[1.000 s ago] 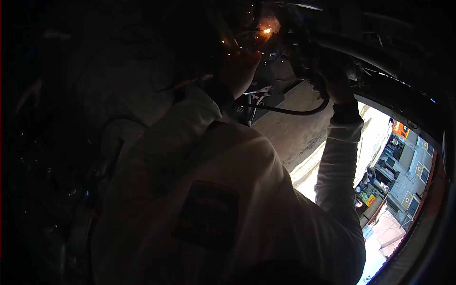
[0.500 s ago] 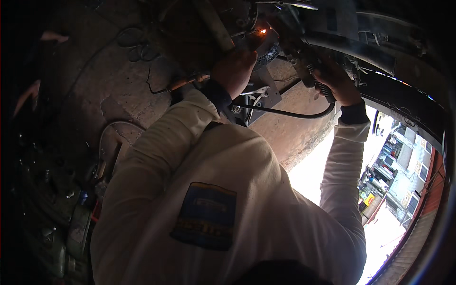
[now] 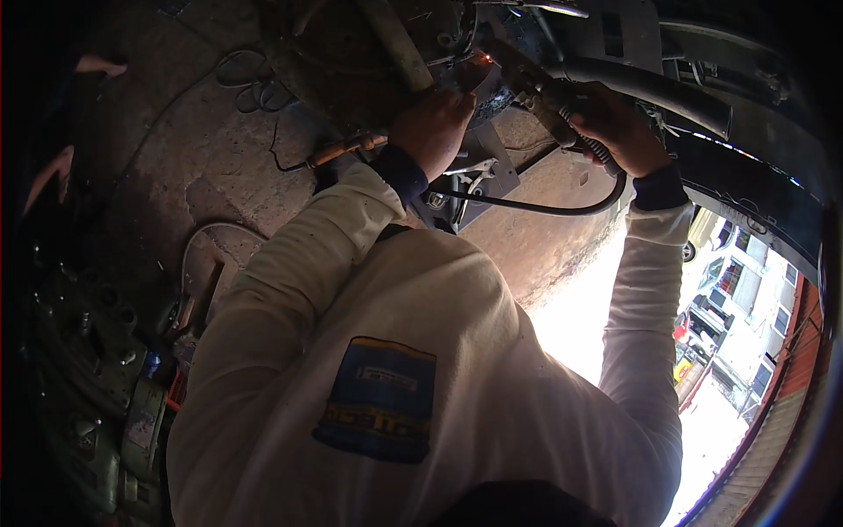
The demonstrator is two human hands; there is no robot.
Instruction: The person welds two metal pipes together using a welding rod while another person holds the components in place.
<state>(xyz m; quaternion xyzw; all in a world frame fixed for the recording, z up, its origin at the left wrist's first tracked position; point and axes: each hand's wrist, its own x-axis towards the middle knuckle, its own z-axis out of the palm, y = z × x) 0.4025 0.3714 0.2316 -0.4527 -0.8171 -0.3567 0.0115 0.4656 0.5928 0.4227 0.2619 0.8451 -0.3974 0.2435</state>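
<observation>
My right hand (image 3: 619, 127) is shut on the grip of a welding torch (image 3: 549, 97), and a black cable (image 3: 536, 206) loops down from it. The torch tip meets a dark metal part (image 3: 378, 53) overhead, where a small orange glow (image 3: 481, 60) shows. My left hand (image 3: 435, 123) is curled on the edge of a grey metal plate (image 3: 487, 158) just beside that glow. Both arms are in white sleeves with dark cuffs.
An orange-handled tool (image 3: 342, 151) and loose cables (image 3: 246, 79) lie on the concrete floor (image 3: 202, 167). Greasy machine parts (image 3: 97, 351) crowd the left edge. Another person's fingers (image 3: 53, 171) show far left. A sunlit street with vehicles (image 3: 729, 290) opens at the right.
The bright sparking at the torch tip has shrunk to a small glow and the scene has brightened. Both hands stay at nearly the same spot.
</observation>
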